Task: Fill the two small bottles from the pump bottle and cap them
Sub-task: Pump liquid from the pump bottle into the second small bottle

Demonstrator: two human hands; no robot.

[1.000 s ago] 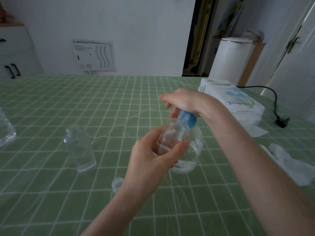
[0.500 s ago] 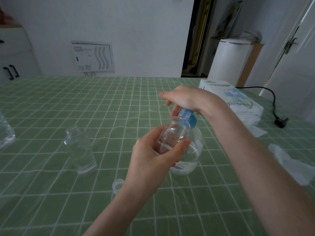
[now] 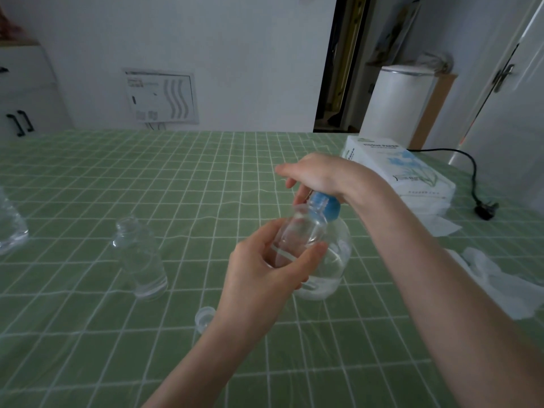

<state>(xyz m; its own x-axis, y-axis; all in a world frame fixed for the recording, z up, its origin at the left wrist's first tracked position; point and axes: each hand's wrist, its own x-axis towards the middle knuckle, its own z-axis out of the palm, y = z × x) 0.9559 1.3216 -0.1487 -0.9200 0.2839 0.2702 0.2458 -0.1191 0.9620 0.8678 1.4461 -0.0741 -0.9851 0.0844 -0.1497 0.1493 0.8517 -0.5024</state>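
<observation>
On the green checked tablecloth (image 3: pixel 182 184) in front of me stands the pump bottle (image 3: pixel 332 260), clear with a blue pump head (image 3: pixel 325 206). My right hand (image 3: pixel 321 175) lies over that head, palm down, fingers curled over its top. My left hand (image 3: pixel 265 272) pinches a small clear bottle (image 3: pixel 300 231) between thumb and fingers, tilted, its open mouth held up just beside the blue head; a little liquid shows inside it. The second small bottle (image 3: pixel 141 257) stands upright and uncapped to the left, well apart. A small clear cap (image 3: pixel 204 316) lies on the cloth near my left wrist. A tissue pack (image 3: pixel 403 175) sits to the far right.
</observation>
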